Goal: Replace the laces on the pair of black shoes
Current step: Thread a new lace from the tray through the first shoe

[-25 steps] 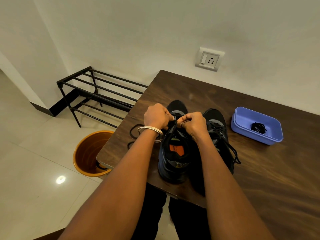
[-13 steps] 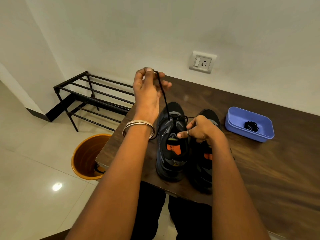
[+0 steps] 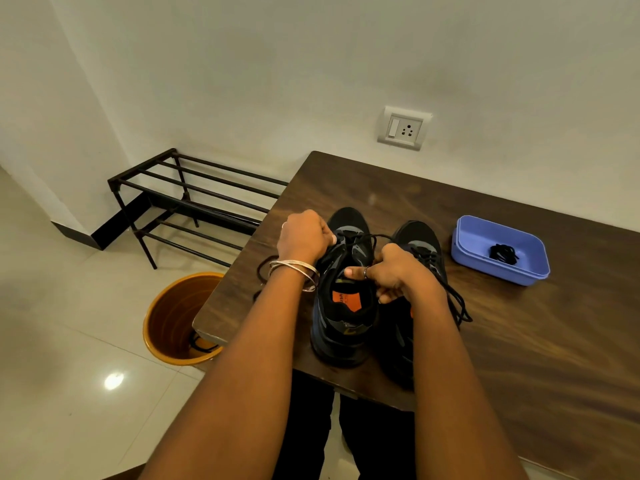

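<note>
A: The table looks like dark wood grain with a dull sheen, and the floor tiles are glossy enough to mirror a light.

B: The tray is smooth blue plastic, the bin shiny orange plastic. The shoe rack is black metal tubing, and the bangles are bright metal.

A: The left shoe looks like matt black fabric.

home entry: shoe rack, bin

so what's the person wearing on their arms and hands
Both forearms are bare, with no sleeves in view. The left wrist carries several thin silver bangles, and the right hand has a thin ring on one finger. No gloves or watch.
</note>
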Motion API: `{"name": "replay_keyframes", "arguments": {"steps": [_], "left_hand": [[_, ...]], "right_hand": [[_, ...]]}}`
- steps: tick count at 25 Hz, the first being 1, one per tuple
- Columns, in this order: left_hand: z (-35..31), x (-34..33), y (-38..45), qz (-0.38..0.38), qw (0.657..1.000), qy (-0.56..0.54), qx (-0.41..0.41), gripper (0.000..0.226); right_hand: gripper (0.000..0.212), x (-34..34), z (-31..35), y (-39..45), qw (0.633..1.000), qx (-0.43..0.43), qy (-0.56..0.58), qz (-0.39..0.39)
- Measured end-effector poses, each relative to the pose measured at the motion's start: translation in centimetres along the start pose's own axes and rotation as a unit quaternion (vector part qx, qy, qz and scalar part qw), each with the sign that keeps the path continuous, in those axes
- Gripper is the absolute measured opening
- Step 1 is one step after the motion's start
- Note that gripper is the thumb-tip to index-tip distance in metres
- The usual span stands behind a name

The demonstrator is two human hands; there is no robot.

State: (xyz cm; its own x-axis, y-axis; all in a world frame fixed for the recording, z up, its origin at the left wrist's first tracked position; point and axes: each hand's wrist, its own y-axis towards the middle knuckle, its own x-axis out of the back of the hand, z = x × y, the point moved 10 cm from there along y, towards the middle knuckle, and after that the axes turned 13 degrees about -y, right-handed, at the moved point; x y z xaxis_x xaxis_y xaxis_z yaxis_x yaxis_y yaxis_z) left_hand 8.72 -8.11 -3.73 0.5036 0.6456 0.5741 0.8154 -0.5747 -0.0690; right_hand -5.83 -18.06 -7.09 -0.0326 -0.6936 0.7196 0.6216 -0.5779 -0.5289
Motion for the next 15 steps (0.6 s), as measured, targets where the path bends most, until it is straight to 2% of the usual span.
{"name": "replay_keyframes", "arguments": {"steps": [2, 4, 5, 7, 9, 10, 11, 12, 13, 15], "left_hand": [[-0.7, 0.6, 0.1, -0.023, 0.998, -0.051, -0.001, 0.012], [-0.9, 1.2, 0.0, -0.039, 0.976, -0.211, 0.028, 0.014], [-1.1, 1.3, -0.2, -0.040, 0.942, -0.329, 0.047, 0.016], [-2.4, 1.6, -0.7, -0.027, 0.836, -0.545, 0.058, 0.019], [-4.2, 3.3, -0.8, -0.040, 0.755, -0.654, 0.008, 0.020], [-5.0, 4.3, -0.8, -0.051, 0.738, -0.673, -0.021, 0.020], [-5.2, 4.8, -0.7, -0.061, 0.741, -0.667, -0.043, 0.019], [-5.4, 5.0, -0.7, -0.068, 0.770, -0.632, -0.055, 0.016], [-5.2, 4.7, -0.7, -0.071, 0.821, -0.563, -0.061, 0.012], [-4.2, 2.9, -0.4, -0.042, 0.942, -0.328, -0.060, 0.002]], "right_hand": [[0.044, -0.3, 0.2, 0.5, 1.000, 0.000, -0.020, 0.019], [0.044, -0.4, 0.4, 1.0, 0.998, 0.000, -0.050, 0.025], [0.044, -0.3, 0.5, 1.1, 0.998, -0.002, -0.063, 0.026], [0.043, -0.3, 0.7, 1.2, 0.997, -0.003, -0.078, 0.028], [0.042, -0.3, 0.8, 1.2, 0.997, 0.002, -0.074, 0.027], [0.043, -0.4, 0.7, 1.4, 0.997, 0.005, -0.067, 0.028], [0.045, -0.5, 0.5, 1.6, 0.998, 0.007, -0.056, 0.031], [0.048, -0.5, 0.3, 1.8, 0.998, 0.007, -0.046, 0.034], [0.051, -0.5, 0.1, 1.9, 0.998, 0.008, -0.039, 0.039], [0.051, -0.7, 0.2, 1.9, 0.998, 0.017, -0.034, 0.049]]}}
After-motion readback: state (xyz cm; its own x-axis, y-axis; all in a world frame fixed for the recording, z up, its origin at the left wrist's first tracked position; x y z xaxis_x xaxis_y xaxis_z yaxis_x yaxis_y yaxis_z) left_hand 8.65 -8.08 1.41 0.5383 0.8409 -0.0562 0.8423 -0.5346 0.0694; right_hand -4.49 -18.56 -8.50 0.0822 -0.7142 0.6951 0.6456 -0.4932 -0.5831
